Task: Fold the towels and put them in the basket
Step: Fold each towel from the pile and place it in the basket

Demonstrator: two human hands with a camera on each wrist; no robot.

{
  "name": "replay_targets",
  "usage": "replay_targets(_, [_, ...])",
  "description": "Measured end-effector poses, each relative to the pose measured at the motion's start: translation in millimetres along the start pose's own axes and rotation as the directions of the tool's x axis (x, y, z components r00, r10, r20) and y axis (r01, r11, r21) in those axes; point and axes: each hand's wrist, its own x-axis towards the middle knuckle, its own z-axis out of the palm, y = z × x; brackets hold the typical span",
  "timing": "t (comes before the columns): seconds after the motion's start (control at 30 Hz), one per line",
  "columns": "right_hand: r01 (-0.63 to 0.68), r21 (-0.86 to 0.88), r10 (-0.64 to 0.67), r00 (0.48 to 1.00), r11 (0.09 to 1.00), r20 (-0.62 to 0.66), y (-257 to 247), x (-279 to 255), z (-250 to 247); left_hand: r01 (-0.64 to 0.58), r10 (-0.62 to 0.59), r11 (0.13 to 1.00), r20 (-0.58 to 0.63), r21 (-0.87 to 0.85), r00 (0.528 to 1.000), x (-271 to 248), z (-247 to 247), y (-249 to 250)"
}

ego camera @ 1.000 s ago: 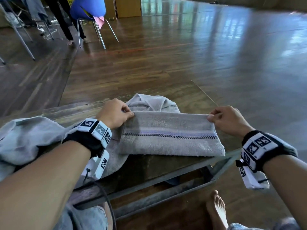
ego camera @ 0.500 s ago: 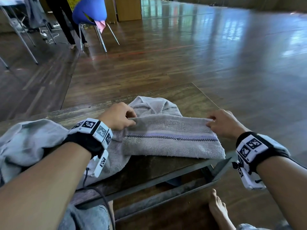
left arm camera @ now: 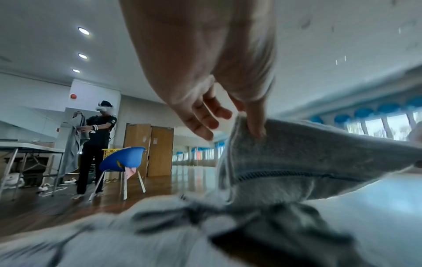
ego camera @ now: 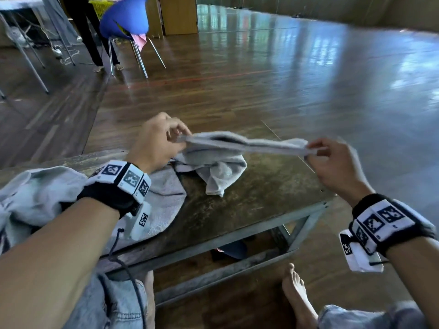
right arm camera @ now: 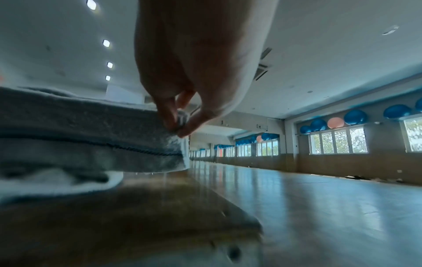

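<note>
A folded grey towel point(ego camera: 247, 144) with a dark stitched stripe point(left arm camera: 285, 175) hangs stretched in the air above the table. My left hand point(ego camera: 177, 138) pinches its left end between thumb and fingers, with the other fingers spread point(left arm camera: 205, 117). At the other end my right hand point(ego camera: 313, 150) pinches the corner point(right arm camera: 180, 121). Under it a second grey towel point(ego camera: 213, 169) lies crumpled on the wooden table point(ego camera: 249, 205). More pale cloth point(ego camera: 35, 193) is heaped at the table's left under my left forearm. No basket near me is in view.
The table's metal frame edge point(ego camera: 237, 238) runs in front of my knees, and my bare foot point(ego camera: 297, 293) is on the floor below. Far left stand a blue chair point(ego camera: 123, 22), another table point(ego camera: 21, 5) and a person holding cloth point(left arm camera: 95, 144). Open wooden floor lies to the right.
The folded towel lay flat on the table with both hands at its far edge; now both hands have lifted it off the table and hold it stretched in the air.
</note>
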Motion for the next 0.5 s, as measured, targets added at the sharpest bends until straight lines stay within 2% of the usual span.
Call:
replay_targets(0.07, [0.023, -0.055, -0.013, 0.983, 0.998, 0.181, 13.7, -15.3, 1.5, 0.069, -0.073, 0.997, 0.231, 0.025, 0.970, -11.1, 7.6, -3.1])
replay_targets(0.1, [0.017, -0.066, 0.003, 0.957, 0.998, 0.289, 19.4, -20.5, 1.3, 0.112, -0.116, 0.993, 0.379, 0.031, 0.918, -15.9, 12.1, -4.0])
replay_targets(0.13, [0.000, -0.093, 0.038, 0.911, 0.996, 0.410, 23.5, -24.7, 0.6, 0.146, -0.141, 0.989, 0.533, 0.033, 0.835, -21.2, 17.0, -4.4])
replay_targets(0.2, [0.009, -0.169, 0.092, 0.809, 0.986, 0.580, 29.6, -29.5, 0.7, 0.179, -0.158, 0.982, 0.763, 0.057, 0.627, -30.0, 26.8, -4.7])
replay_targets(0.23, [0.005, -0.183, 0.108, 0.792, 0.983, 0.601, 31.4, -30.4, 1.5, 0.206, -0.177, 0.976, 0.820, 0.074, 0.544, -32.7, 30.7, -5.4])
replay_targets(0.27, [-0.016, -0.186, 0.124, 0.801, 0.982, 0.586, 32.0, -30.5, 2.8, 0.249, -0.201, 0.965, 0.846, 0.084, 0.494, -34.3, 33.5, -6.4])
replay_targets(0.3, [-0.049, -0.173, 0.139, 0.818, 0.984, 0.558, 31.3, -30.7, 4.2, 0.301, -0.231, 0.950, 0.846, 0.088, 0.480, -34.1, 35.3, -7.4])
replay_targets(0.33, [-0.087, -0.169, 0.165, 0.834, 0.982, 0.527, 30.3, -30.5, 6.0, 0.342, -0.270, 0.935, 0.821, 0.097, 0.504, -32.5, 36.6, -8.3])
replay_targets(0.37, [-0.125, -0.165, 0.192, 0.849, 0.978, 0.493, 28.5, -30.1, 8.2, 0.356, -0.317, 0.926, 0.770, 0.125, 0.554, -30.8, 38.0, -9.2])
replay_targets(0.43, [-0.188, -0.219, 0.271, 0.845, 0.957, 0.462, 25.0, -28.9, 12.9, 0.320, -0.410, 0.911, 0.633, 0.259, 0.656, -29.4, 40.3, -9.5])
replay_targets(0.47, [-0.196, -0.263, 0.302, 0.832, 0.945, 0.466, 23.9, -28.5, 15.2, 0.303, -0.450, 0.891, 0.574, 0.338, 0.684, -30.1, 41.9, -9.1])
replay_targets(0.5, [-0.195, -0.307, 0.328, 0.812, 0.932, 0.482, 22.4, -29.0, 17.1, 0.315, -0.495, 0.863, 0.539, 0.395, 0.682, -31.2, 43.2, -8.8])
